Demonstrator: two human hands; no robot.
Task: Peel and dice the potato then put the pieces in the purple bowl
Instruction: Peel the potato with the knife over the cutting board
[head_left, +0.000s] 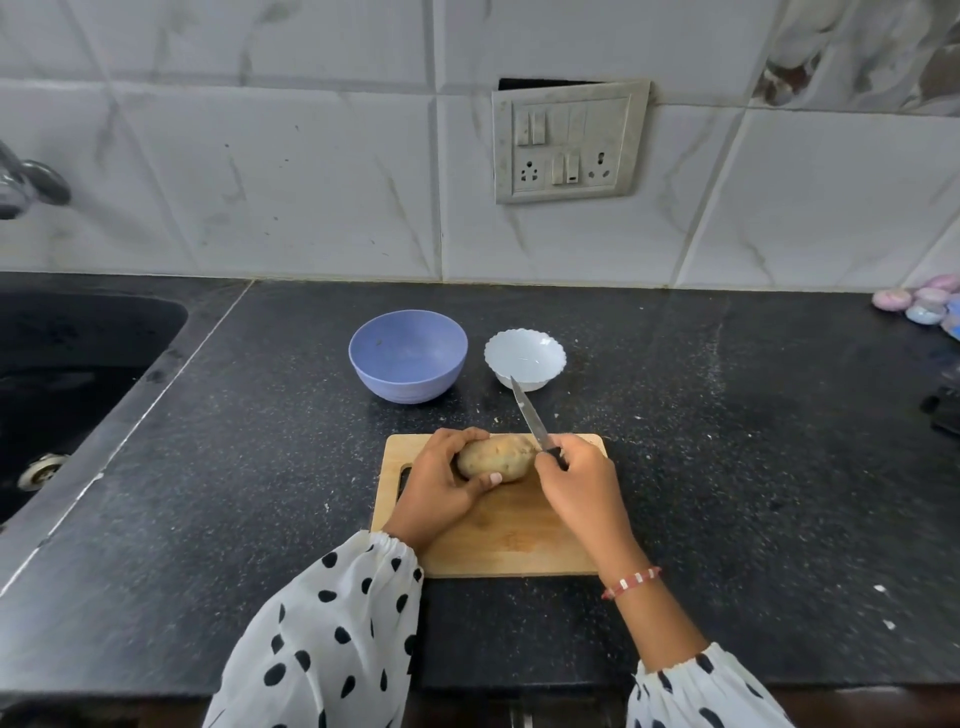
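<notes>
A brown unpeeled potato (497, 456) lies over the far part of a wooden cutting board (498, 540). My left hand (441, 480) is wrapped around its left end. In my right hand (582, 480) is a small knife (531, 415) with a dark handle; its blade points away from me, over the potato's right end, toward the bowls. The purple bowl (408, 361) stands empty behind the board.
A white scalloped bowl (524, 357) sits right of the purple one, just beyond the knife tip. A black sink (67, 374) lies at the left, with a tap above it. Small pastel objects (924, 304) rest at the far right by the tiled wall.
</notes>
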